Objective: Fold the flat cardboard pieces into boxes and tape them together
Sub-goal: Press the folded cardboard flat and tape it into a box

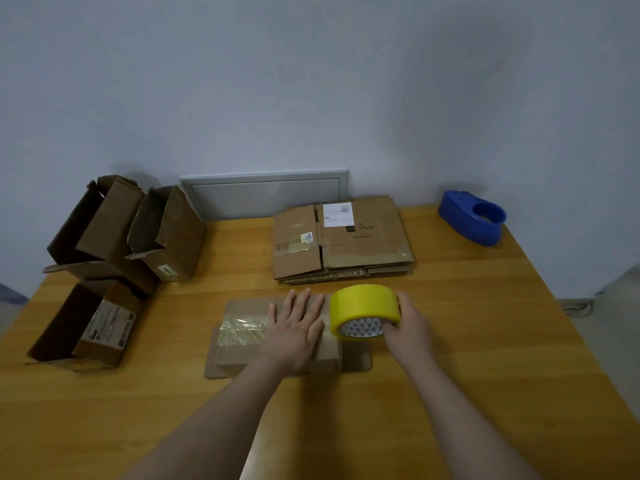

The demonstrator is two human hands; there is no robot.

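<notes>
A small brown cardboard box [242,351] with glossy tape across its top lies in the middle of the wooden table [450,341]. My left hand [296,327] presses flat on the box's right half, fingers straight and spread. My right hand [408,323] grips a yellow tape roll [362,306] held at the box's right end. Behind the box lies a stack of flat cardboard pieces [346,240], one with a white label.
Three folded open boxes [104,265] stand and lie at the table's left side. A blue tape dispenser [474,221] sits at the back right corner. A grey wall panel [263,192] is behind the table.
</notes>
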